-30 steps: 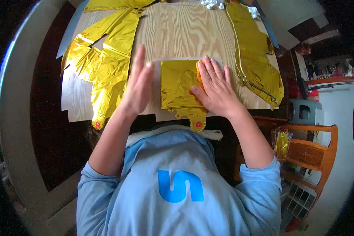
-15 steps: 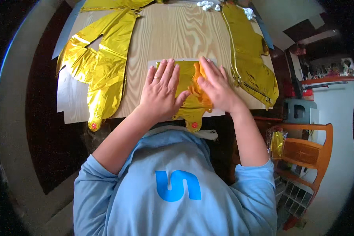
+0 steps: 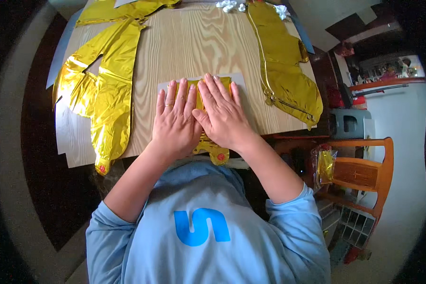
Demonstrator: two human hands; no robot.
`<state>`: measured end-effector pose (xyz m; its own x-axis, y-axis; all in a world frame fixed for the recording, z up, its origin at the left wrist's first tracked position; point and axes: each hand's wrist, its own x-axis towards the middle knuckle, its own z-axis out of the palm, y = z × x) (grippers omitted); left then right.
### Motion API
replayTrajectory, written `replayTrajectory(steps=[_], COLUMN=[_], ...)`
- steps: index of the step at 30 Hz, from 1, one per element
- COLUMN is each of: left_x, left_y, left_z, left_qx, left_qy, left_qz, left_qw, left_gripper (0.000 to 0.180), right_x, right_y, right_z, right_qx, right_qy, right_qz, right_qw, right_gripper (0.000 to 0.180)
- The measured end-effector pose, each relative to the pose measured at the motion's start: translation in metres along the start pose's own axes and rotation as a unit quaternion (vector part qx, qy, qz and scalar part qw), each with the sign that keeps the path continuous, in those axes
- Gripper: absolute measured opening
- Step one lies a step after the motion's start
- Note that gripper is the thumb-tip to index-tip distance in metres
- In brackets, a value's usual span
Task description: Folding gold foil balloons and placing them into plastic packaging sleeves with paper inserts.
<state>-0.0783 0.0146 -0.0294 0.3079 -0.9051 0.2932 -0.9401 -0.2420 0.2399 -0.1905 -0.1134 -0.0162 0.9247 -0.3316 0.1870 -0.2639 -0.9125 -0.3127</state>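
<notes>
A folded gold foil balloon (image 3: 212, 147) lies on a white sheet (image 3: 239, 80) at the near edge of the wooden table (image 3: 199, 42). My left hand (image 3: 175, 120) and my right hand (image 3: 222, 113) lie flat side by side on top of it, fingers spread and pressing down. Most of the balloon is hidden under my palms; its neck with a red valve pokes out toward me over the table edge.
A large flat gold foil balloon (image 3: 102, 94) lies on the table's left side, another gold foil balloon (image 3: 284, 71) on the right. Small silver bits (image 3: 229, 5) sit at the far edge. A wooden chair (image 3: 359, 170) with a gold packet (image 3: 324, 165) stands at the right.
My hands were apart, the left on bare table beside the balloon. The left hand slid right onto the balloon, and both now press together on it.
</notes>
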Motion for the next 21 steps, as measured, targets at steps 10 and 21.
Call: replayTrajectory(steps=[10,21], left_x=[0.005,0.008], left_y=[-0.001,0.004], left_z=[-0.018,-0.019], left_qx=[-0.103,-0.057], left_qy=[-0.047,-0.064], left_qz=[-0.035,-0.033], left_qw=[0.993,0.996], left_gripper=[0.067,0.065], right_x=[-0.01,-0.006], right_y=[0.077,0.075], right_z=[-0.046,-0.072], right_qx=[0.453,0.338], right_qy=[0.09,0.025], right_qz=[0.138,0.212], right_qw=[0.876,0.917], right_gripper=[0.039,0.023])
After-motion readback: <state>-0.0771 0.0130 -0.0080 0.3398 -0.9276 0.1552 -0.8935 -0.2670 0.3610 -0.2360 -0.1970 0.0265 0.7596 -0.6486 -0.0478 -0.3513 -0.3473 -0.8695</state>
